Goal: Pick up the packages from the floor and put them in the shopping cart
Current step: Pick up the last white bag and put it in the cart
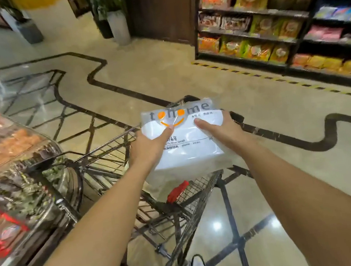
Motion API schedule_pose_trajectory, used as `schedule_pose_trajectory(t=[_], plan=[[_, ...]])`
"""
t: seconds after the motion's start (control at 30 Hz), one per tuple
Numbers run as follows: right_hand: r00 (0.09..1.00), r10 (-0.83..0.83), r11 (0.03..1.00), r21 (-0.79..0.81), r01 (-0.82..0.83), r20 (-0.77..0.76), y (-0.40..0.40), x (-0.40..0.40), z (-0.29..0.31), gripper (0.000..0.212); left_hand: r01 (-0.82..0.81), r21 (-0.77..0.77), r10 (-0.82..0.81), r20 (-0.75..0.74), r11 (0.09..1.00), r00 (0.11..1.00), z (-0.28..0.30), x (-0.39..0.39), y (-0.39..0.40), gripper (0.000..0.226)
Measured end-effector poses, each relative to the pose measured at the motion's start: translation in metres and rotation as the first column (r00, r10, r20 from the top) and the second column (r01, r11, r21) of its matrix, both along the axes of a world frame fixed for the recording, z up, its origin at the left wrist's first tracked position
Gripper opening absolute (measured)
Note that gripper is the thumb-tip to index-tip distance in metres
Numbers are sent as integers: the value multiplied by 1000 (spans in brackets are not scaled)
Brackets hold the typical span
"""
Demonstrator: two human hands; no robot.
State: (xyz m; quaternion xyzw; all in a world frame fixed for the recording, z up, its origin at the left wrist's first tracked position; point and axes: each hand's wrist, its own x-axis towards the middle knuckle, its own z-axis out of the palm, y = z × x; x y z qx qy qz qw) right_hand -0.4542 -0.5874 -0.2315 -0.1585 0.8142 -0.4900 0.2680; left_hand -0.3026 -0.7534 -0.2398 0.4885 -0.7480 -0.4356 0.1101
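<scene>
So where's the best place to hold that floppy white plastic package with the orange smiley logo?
By its two side edges, one hand from each side, as here: the left hand and right hand pinch the white plastic package, thumbs on top. It looks wide, flat and soft, so a one-sided grip would probably let it sag over the wire shopping cart.

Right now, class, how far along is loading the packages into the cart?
Done: the white package is off the floor. In hand: left hand and right hand hold it above the shopping cart. Left: lowering and releasing it. No other packages show on the visible floor.
</scene>
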Motion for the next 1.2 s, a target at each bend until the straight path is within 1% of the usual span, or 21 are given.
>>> schedule_pose_trajectory(t=[0.07,0.1,0.2,0.27,0.3,0.4,0.5,0.57,0.63,0.67,0.73,0.8,0.87,0.9,0.93,0.97,1.03,1.1,1.13,1.17,1.2], plan=[[1000,2,1000,12,-2,7,-26,-24,-7,69,-23,8,23,-2,1000,1000,-8,-19,-18,115],[1000,15,1000,23,-15,9,-38,-34,-15,72,-43,13,43,-1,999,999,-13,-25,-27,112],[995,98,991,87,-97,-12,-77,-54,-37,89,-147,58,149,-17,987,989,-35,-37,-48,99],[985,174,978,117,-173,5,-104,-65,-58,100,-235,112,236,-3,966,972,-62,-39,-60,90],[976,216,964,156,-217,20,-117,-68,-70,105,-281,140,283,6,949,959,-78,-39,-64,88],[936,346,901,257,-349,61,-150,-73,-105,116,-381,248,393,1,891,920,-123,-36,-74,94],[883,461,831,308,-463,85,-180,-75,-142,124,-516,342,539,33,785,842,-156,-30,-79,91],[857,504,799,320,-509,106,-196,-74,-158,119,-577,363,598,66,731,799,-174,-25,-85,89],[834,539,771,333,-543,114,-211,-73,-172,113,-629,349,648,76,695,758,-186,-25,-90,103],[824,554,758,338,-558,117,-218,-73,-179,112,-648,364,668,88,669,739,-189,-26,-93,103],[804,582,738,336,-585,120,-232,-74,-193,112,-687,355,693,135,634,708,-199,-27,-97,87],[782,608,713,340,-613,136,-246,-73,-203,112,-705,330,702,151,627,695,-207,-27,-102,77],[769,619,692,354,-629,157,-259,-71,-211,112,-705,345,711,134,619,690,-222,-24,-110,83],[768,618,688,358,-631,166,-263,-70,-214,112,-715,346,721,139,607,679,-225,-22,-112,88],[769,617,687,362,-631,169,-267,-69,-218,111,-721,359,732,133,593,668,-230,-21,-114,89],[769,615,685,366,-630,174,-270,-67,-221,111,-724,381,740,134,575,659,-232,-20,-116,84],[772,610,679,385,-625,179,-274,-64,-227,111,-721,394,740,135,571,659,-235,-21,-120,71],[771,607,667,404,-626,191,-276,-63,-230,111,-725,402,744,143,559,653,-238,-21,-122,68],[767,611,659,411,-630,196,-278,-63,-231,112,-727,402,747,140,556,650,-239,-22,-123,70],[760,617,649,416,-637,201,-279,-63,-230,112,-740,382,745,171,554,645,-236,-22,-124,77],[754,624,638,422,-644,207,-280,-63,-229,112,-745,344,731,201,571,653,-233,-23,-123,89]])
